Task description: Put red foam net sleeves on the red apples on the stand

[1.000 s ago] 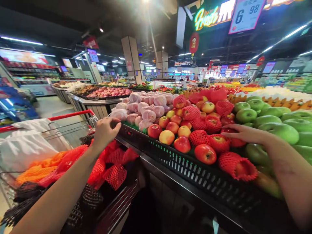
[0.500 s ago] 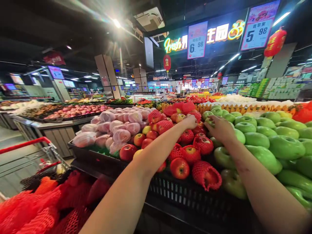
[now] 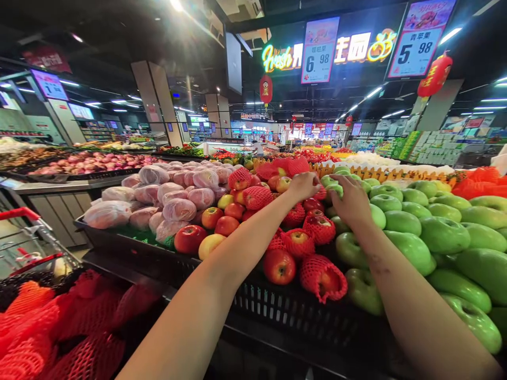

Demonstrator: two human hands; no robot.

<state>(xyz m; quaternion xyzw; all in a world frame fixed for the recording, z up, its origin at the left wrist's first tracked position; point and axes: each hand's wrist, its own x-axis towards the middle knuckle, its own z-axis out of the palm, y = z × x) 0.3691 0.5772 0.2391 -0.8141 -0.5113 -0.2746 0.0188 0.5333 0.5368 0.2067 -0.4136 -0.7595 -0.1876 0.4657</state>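
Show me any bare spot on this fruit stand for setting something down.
Little: a dark gap between red apples and green apples, below the right hand. Elsewhere fruit is packed tight, including around the left hand. The cart is full of red netting.

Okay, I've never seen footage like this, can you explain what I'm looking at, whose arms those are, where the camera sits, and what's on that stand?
There is no machine here. The two bare arms belong to one person, and the single camera is worn on that person's head, looking forward and down, so you see roughly what they see in a supermarket.

In front is a black crate piled with red apples, many in red foam nets. To the right are green apples, to the left pink wrapped fruit.

The left hand reaches onto the red apples at the back of the pile. The right hand rests with its fingers over a green apple; whether either hand grips anything is unclear.

At the lower left is a cart heaped with loose nets.
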